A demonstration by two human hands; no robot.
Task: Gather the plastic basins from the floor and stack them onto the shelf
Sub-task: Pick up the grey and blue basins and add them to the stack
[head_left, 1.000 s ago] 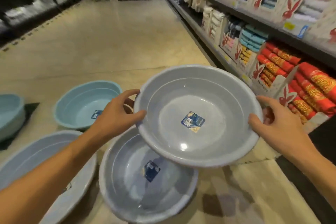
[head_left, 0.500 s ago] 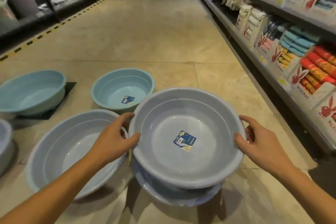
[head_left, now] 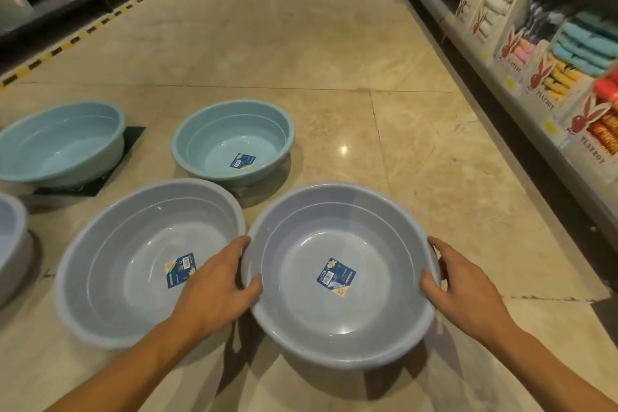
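Five basins are showing: three grey and two teal, all with their mouths facing up. The left hand (head_left: pixel 217 284) and right hand (head_left: pixel 468 291) are gripping opposite sides of the nearest grey basin's (head_left: pixel 301 278) rim, thumbs hooked inside. It is round, with no long axis, and is sitting level, low over the floor (head_left: pixel 267 43). A second grey basin (head_left: pixel 127 264) is lying just beside it on the left, and a third grey basin (head_left: pixel 10 244) is showing at the left edge. One teal basin (head_left: pixel 230 144) is sitting behind, and the other teal basin (head_left: pixel 57 144) is resting on a dark mat (head_left: pixel 133 137).
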